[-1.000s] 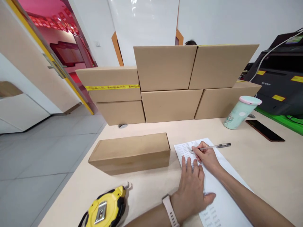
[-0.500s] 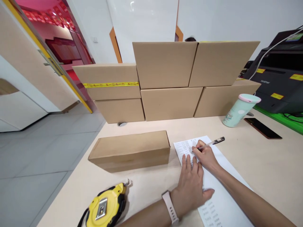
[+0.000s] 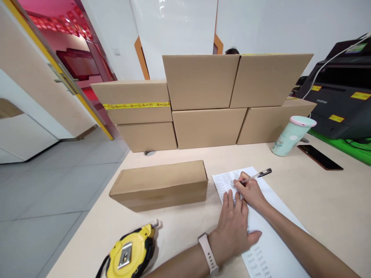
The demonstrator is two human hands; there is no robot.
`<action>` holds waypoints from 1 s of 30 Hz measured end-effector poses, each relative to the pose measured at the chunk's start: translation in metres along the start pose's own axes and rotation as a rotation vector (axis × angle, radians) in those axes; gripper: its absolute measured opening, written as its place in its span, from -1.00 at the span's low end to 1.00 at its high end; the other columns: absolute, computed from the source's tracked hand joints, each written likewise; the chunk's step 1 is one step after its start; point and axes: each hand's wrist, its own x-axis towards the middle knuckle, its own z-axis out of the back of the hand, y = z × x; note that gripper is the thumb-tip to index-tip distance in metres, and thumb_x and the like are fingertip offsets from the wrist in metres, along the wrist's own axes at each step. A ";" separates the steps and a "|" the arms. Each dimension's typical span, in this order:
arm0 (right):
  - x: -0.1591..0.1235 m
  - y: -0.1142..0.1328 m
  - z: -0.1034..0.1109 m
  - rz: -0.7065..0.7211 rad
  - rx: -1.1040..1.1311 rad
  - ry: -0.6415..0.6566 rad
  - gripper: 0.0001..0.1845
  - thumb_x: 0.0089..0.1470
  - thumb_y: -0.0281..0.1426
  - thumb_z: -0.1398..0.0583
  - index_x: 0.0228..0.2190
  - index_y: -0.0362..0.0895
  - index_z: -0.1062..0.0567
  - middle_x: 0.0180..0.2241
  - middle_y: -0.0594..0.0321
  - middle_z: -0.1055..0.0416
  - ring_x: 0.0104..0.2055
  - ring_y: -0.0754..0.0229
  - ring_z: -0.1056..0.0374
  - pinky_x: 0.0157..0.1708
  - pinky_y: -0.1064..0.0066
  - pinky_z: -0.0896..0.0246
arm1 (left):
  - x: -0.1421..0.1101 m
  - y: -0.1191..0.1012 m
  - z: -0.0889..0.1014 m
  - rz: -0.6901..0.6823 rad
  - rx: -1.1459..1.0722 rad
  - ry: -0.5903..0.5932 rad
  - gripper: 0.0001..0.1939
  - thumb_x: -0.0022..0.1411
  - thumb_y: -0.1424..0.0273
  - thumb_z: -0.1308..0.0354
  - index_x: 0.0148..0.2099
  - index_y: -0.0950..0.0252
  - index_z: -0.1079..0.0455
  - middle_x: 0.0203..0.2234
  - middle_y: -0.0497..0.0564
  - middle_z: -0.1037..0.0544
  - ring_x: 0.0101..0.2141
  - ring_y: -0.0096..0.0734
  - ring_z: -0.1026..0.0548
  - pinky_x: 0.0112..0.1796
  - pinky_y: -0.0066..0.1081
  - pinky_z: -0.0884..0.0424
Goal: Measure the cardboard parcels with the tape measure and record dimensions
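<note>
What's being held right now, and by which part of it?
The right hand holds a pen by its lower barrel, near the tip. The left hand holds nothing; it rests partly on the paper.

Left hand (image 3: 232, 231) flat, palm down; right hand (image 3: 251, 191) just beyond it, in a pinch grip

Behind the pale desk (image 3: 324, 204) I see a plain white wall (image 3: 275, 27) and a glossy white panel (image 3: 179, 36), orange trim (image 3: 141, 58) at either side and small glints of light (image 3: 161, 5) high on it. Over on the left, a yellow-edged door (image 3: 37, 83) with a metal handle (image 3: 59, 80) stands open onto a pinkish-red room (image 3: 77, 61) hung with red decorations (image 3: 56, 25). Grey floor tiles (image 3: 43, 189) reach a low white unit (image 3: 26, 135) near the door
</note>
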 end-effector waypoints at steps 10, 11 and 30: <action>0.000 0.000 0.000 -0.005 0.004 -0.007 -0.73 -0.13 -0.35 -0.17 -0.67 -0.02 -0.15 -0.71 0.46 -0.05 -0.63 0.30 -0.01 -0.61 0.43 0.06 | 0.000 0.001 -0.003 -0.003 0.011 -0.019 -0.16 0.29 -0.04 0.21 0.30 0.63 -0.01 0.24 0.44 -0.14 0.27 0.25 0.03 0.25 0.07 0.11; 0.000 0.000 0.000 -0.004 0.004 -0.010 -0.73 -0.13 -0.35 -0.17 -0.67 -0.02 -0.15 -0.71 0.46 -0.05 -0.63 0.30 -0.01 -0.61 0.43 0.06 | 0.000 0.001 -0.003 -0.003 0.011 -0.022 -0.16 0.29 -0.04 0.21 0.30 0.63 -0.01 0.24 0.45 -0.14 0.27 0.25 0.03 0.25 0.07 0.11; 0.000 -0.001 0.000 0.003 -0.019 -0.028 -0.72 -0.10 -0.33 -0.16 -0.67 -0.02 -0.14 -0.71 0.46 -0.05 -0.62 0.30 -0.02 -0.59 0.42 0.06 | 0.001 0.000 0.002 0.008 0.016 -0.002 -0.13 0.29 -0.08 0.26 0.29 0.62 -0.04 0.24 0.45 -0.15 0.27 0.24 0.01 0.24 0.07 0.07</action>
